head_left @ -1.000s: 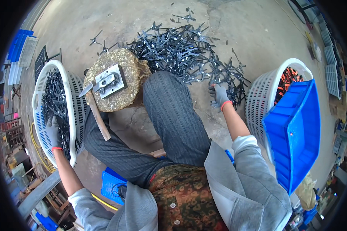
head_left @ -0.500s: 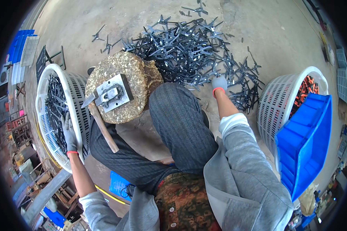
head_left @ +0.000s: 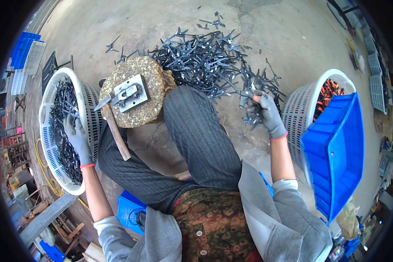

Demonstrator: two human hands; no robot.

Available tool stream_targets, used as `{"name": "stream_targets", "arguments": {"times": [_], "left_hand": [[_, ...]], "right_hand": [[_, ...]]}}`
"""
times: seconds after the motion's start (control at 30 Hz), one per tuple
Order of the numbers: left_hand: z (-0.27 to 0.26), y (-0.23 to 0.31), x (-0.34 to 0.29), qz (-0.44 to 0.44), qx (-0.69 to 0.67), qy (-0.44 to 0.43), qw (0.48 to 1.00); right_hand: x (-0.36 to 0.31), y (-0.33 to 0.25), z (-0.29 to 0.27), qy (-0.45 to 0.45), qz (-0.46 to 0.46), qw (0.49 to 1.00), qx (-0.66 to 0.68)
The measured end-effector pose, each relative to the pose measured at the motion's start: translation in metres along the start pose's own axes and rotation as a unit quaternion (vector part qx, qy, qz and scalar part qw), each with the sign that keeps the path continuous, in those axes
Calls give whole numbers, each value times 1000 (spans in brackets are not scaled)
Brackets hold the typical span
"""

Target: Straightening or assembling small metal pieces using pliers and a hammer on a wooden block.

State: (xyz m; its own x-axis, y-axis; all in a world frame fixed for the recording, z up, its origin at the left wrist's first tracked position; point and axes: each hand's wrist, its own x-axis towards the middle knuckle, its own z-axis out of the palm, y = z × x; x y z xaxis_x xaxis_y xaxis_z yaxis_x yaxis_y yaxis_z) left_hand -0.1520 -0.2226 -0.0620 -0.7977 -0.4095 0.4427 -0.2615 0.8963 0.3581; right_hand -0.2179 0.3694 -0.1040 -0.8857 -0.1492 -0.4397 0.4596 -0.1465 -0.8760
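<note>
My right hand (head_left: 268,115), in a grey glove with a red cuff, is raised near the right side of a pile of black pliers (head_left: 201,61) on the floor. Thumb and fingers close on a pair of dark pliers (head_left: 243,98), its slim end pointing up and left. Another dark piece (head_left: 251,119) shows just under the fingers; whether it is held too I cannot tell. My left hand (head_left: 77,139), also gloved, rests inside the white basket (head_left: 90,105) at left. Its fingers are stretched apart over dark slender tools (head_left: 65,109).
A round stone-like block (head_left: 155,78) stands before my knees, bearing a metal plate with a fixture (head_left: 135,93). A wooden-handled hammer (head_left: 117,135) leans against it. At right, a white basket (head_left: 298,118) holds orange-and-black pieces (head_left: 327,97), with a blue bin (head_left: 336,153) against it.
My right hand has lifted from the pile and come nearer with dark pliers in it. My left hand has shifted slightly up within the left basket. The whole view has moved a little.
</note>
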Motion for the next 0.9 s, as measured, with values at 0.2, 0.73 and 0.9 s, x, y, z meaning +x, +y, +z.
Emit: {"name": "stream_targets", "arguments": {"times": [0.2, 0.73, 0.9], "left_hand": [[-70, 238, -19, 300, -125, -113, 939], [-84, 223, -144, -179, -497, -395, 752], [-94, 242, -163, -283, -533, -329, 726]], "right_hand": [[-68, -95, 52, -229, -20, 964, -132], [-103, -37, 151, -273, -89, 944, -164], [-146, -26, 164, -275, -93, 914, -283]]}}
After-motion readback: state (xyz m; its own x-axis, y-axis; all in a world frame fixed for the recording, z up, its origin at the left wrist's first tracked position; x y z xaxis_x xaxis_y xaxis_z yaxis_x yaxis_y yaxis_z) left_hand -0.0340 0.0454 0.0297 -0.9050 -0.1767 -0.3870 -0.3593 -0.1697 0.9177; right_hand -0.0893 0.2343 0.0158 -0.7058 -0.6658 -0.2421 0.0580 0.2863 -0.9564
